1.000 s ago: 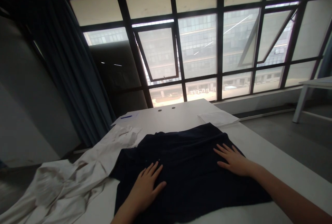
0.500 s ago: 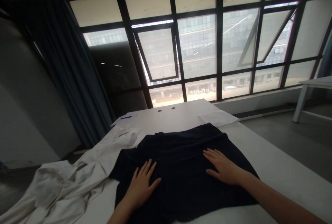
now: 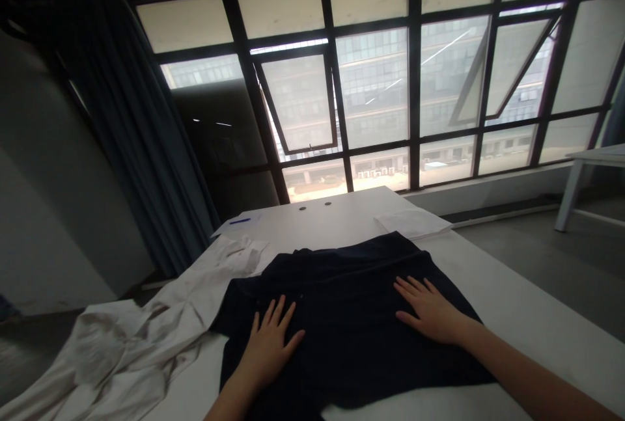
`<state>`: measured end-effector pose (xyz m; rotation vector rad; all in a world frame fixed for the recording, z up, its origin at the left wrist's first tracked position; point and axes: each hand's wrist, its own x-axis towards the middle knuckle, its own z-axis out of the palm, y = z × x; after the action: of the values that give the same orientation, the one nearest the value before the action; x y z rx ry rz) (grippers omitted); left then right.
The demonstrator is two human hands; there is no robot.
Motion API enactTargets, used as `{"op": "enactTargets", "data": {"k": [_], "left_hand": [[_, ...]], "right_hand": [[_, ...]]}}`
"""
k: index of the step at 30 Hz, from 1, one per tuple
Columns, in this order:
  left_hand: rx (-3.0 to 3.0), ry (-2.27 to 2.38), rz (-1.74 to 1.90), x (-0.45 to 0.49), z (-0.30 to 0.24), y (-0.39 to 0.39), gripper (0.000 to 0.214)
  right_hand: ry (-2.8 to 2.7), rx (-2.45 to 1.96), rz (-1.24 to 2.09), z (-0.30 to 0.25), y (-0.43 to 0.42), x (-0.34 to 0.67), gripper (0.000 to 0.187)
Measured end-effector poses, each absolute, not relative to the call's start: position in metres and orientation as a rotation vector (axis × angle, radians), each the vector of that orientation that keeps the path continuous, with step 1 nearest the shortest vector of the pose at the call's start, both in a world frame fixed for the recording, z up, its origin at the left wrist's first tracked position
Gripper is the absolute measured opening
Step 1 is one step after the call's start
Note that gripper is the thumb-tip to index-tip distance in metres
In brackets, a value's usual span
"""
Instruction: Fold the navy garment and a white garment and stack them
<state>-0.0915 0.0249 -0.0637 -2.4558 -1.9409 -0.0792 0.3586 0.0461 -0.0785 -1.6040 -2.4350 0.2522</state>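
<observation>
A dark navy shirt (image 3: 346,323) lies spread out on the white table (image 3: 527,336), one short sleeve reaching to the left. My left hand (image 3: 271,346) rests flat on its left part, fingers spread. On its right part lies my right hand (image 3: 430,310), palm down with fingers stretched out. Neither hand grips the cloth. The shirt's lower edge shows between my forearms, and part of its lower left is hidden behind my left arm.
Crumpled off-white cloth (image 3: 141,343) covers the table's left side and hangs toward its edge. A folded white cloth (image 3: 413,222) lies at the far right. A blue pen (image 3: 239,220) rests on paper at the far left. Windows and a dark curtain (image 3: 146,148) stand beyond.
My right hand has slid slightly to the right over the shirt. My left hand stays almost in place, still flat. The view has shifted a little.
</observation>
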Motion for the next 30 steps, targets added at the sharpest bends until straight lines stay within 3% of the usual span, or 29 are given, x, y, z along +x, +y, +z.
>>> {"op": "enactTargets", "data": {"k": [4, 9, 19, 24, 30], "left_hand": [[-2.656, -1.648, -0.208, -0.069, -0.058, 0.019, 0.056], [-2.831, -1.548, -0.143, -0.051, -0.060, 0.017, 0.069], [-2.582, -1.801, -0.065, -0.122, -0.073, 0.026, 0.069], [-2.511, -1.877, -0.055, -0.143, -0.076, 0.026, 0.072], [-2.487, -1.853, -0.113, -0.145, -0.079, 0.022, 0.068]], "right_hand": [[-2.443, -1.461, 0.230, -0.073, 0.041, 0.343, 0.072], [-2.589, -1.274, 0.370, -0.070, 0.037, 0.334, 0.073], [-2.441, -1.541, 0.232, -0.097, 0.049, 0.395, 0.065], [-2.329, -1.768, 0.100, -0.113, 0.059, 0.433, 0.070], [-2.183, -1.851, -0.086, -0.136, 0.069, 0.453, 0.058]]}}
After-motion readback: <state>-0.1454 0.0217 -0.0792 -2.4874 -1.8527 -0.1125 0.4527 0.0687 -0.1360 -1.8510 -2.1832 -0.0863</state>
